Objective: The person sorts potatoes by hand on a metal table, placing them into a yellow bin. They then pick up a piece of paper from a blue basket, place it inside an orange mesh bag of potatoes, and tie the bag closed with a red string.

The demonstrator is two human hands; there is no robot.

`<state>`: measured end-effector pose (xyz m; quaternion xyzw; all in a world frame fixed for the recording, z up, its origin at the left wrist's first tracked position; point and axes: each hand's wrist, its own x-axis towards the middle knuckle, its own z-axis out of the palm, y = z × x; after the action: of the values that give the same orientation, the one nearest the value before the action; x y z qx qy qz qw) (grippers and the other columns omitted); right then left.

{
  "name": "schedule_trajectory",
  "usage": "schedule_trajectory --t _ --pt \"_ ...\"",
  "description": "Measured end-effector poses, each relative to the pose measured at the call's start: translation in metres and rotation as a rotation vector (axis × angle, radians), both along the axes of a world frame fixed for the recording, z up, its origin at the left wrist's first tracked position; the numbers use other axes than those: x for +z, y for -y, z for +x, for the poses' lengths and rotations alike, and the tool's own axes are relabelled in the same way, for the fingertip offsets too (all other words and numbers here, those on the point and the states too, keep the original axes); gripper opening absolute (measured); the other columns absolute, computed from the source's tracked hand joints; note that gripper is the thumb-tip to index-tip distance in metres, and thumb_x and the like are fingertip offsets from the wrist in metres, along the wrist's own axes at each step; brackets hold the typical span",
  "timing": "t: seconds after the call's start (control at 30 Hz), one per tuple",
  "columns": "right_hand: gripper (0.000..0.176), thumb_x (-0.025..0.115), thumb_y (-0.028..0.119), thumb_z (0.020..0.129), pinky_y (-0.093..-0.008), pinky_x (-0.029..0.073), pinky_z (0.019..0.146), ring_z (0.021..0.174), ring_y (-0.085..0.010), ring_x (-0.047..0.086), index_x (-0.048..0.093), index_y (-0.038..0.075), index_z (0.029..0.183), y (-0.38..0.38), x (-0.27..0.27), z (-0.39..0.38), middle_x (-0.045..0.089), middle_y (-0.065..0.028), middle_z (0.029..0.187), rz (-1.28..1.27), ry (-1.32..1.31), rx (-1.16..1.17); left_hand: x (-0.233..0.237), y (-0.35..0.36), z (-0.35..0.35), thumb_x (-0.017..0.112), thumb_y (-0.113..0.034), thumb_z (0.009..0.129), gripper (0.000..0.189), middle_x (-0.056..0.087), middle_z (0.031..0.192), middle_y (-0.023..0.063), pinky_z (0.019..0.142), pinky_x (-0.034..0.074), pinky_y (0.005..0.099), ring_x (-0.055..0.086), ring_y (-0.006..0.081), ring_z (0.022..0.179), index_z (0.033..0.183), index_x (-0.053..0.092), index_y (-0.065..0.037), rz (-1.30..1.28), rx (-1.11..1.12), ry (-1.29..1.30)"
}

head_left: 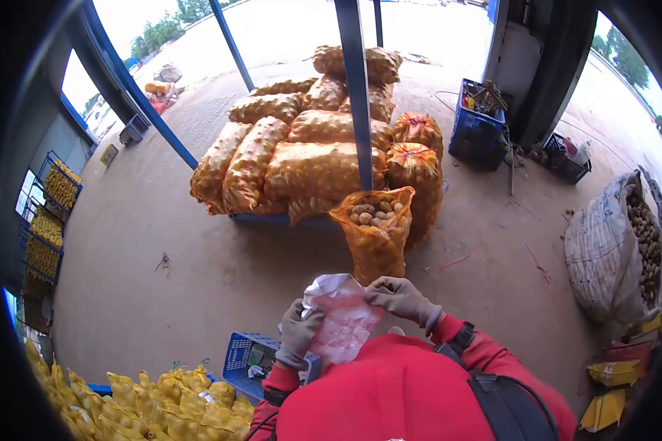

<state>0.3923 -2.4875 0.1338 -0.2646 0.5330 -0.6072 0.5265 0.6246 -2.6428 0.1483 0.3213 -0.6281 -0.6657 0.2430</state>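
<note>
A crinkled, whitish see-through plastic bag [343, 323] is stretched between my gloved hands in front of my red jacket. My left hand [300, 334] grips its left side, fingers curled over the edge. At the upper right corner, my right hand [403, 298] pinches the plastic. Just beyond my hands stands an orange mesh sack [379, 250], its mouth open and potatoes [375, 213] showing at the top. Below my left hand is a blue plastic crate [237, 367] with small items inside, partly hidden by my arm.
Filled mesh sacks [320, 165] lie stacked ahead around a blue post [357, 95]. Small yellow mesh bags [162, 404] are heaped at lower left. A large white sack [596, 250] of potatoes stands right. Blue crate [478, 128] and dark crate [566, 165] are farther back.
</note>
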Motion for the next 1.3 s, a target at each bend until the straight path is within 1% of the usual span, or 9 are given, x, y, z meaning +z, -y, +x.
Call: schedule_trajectory --t 0.13,0.27,0.5,0.67,0.8,1.03,1.17,1.2,1.3 --pt "0.02 0.074 0.014 0.097 -0.0236 0.054 0.083 0.093 -0.0051 0.063 0.072 0.004 0.115 -0.016 -0.03 -0.028 0.071 0.0008 0.105 0.025 -0.215 -0.127 -0.015 -0.009 -0.042 0.077 -0.013 0.092 0.02 0.069 0.097 -0.0015 0.076 0.05 0.0225 0.059 0.0038 0.085 0.106 0.066 -0.004 0.174 -0.031 0.102" --pt "0.031 0.07 0.016 0.1 -0.0231 0.052 0.084 0.097 -0.0059 0.061 0.066 0.003 0.127 0.006 -0.051 -0.045 0.069 -0.0014 0.112 0.137 0.046 -0.449 -0.038 0.012 -0.069 0.079 -0.014 0.093 0.021 0.068 0.098 -0.0032 0.075 0.05 0.0218 0.058 0.003 0.085 0.107 0.066 -0.005 0.293 -0.003 0.128" --pt "0.041 0.065 0.019 0.103 -0.0335 0.053 0.093 0.104 -0.013 0.065 0.055 0.002 0.138 0.067 -0.105 -0.058 0.068 -0.0037 0.116 0.436 0.5 -0.325 -0.132 0.086 -0.178 0.073 -0.016 0.098 0.022 0.068 0.103 -0.0031 0.078 0.05 0.0231 0.059 0.0039 0.09 0.116 0.065 -0.006 0.357 0.04 0.08" --pt "0.015 0.059 0.001 0.096 -0.0255 0.053 0.083 0.087 -0.0097 0.063 0.069 0.005 0.106 0.115 -0.143 -0.119 0.071 -0.0017 0.095 0.491 0.202 -0.725 -0.129 0.131 -0.248 0.074 -0.023 0.094 0.042 0.071 0.108 0.0081 0.086 0.052 0.03 0.065 0.0136 0.099 0.125 0.062 0.004 0.319 -0.267 0.252" --pt "0.021 0.057 0.007 0.099 -0.0265 0.053 0.079 0.086 -0.0094 0.063 0.068 0.001 0.116 0.169 -0.152 -0.175 0.07 -0.0004 0.097 0.711 -0.177 -0.586 -0.177 0.176 -0.282 0.074 -0.03 0.093 0.051 0.073 0.098 0.0133 0.085 0.053 0.0359 0.069 0.022 0.091 0.128 0.061 0.004 0.258 -0.258 0.66" --pt "0.035 0.062 0.021 0.099 -0.031 0.052 0.085 0.096 -0.0122 0.064 0.068 -0.001 0.126 0.21 -0.235 -0.248 0.072 -0.0069 0.108 0.614 -0.065 -0.69 -0.164 0.237 -0.321 0.067 -0.016 0.093 0.044 0.07 0.12 0.017 0.096 0.051 0.0442 0.067 0.0345 0.109 0.134 0.061 -0.002 -0.584 -0.072 0.19" --pt "0.042 0.059 0.036 0.098 -0.0421 0.052 0.093 0.106 -0.031 0.071 0.066 0.006 0.125 0.206 -0.29 -0.267 0.073 -0.0194 0.115 0.728 -0.294 -0.477 -0.187 0.234 -0.383 0.064 -0.026 0.093 0.049 0.06 0.142 0.0174 0.114 0.038 0.0502 0.051 0.0378 0.137 0.139 0.061 -0.012 -0.939 -0.547 0.254" --pt "0.035 0.059 0.022 0.101 -0.0331 0.054 0.087 0.096 -0.0198 0.071 0.063 0.0 0.128 0.209 -0.29 -0.274 0.074 -0.0129 0.112 0.821 -0.393 -0.354 -0.207 0.226 -0.393 0.063 -0.031 0.093 0.053 0.056 0.147 0.017 0.117 0.032 0.0513 0.045 0.038 0.142 0.142 0.058 -0.013 -0.951 -0.625 0.32" --pt "0.045 0.059 0.029 0.098 -0.0429 0.055 0.087 0.099 -0.0347 0.072 0.057 0.002 0.134 0.229 -0.188 -0.288 0.073 -0.0213 0.111 1.057 -0.826 -0.032 -0.252 0.208 -0.409 0.06 -0.045 0.093 0.065 0.044 0.159 0.0156 0.124 0.017 0.0542 0.031 0.0376 0.152 0.151 0.051 -0.015 -0.971 -0.82 0.511"
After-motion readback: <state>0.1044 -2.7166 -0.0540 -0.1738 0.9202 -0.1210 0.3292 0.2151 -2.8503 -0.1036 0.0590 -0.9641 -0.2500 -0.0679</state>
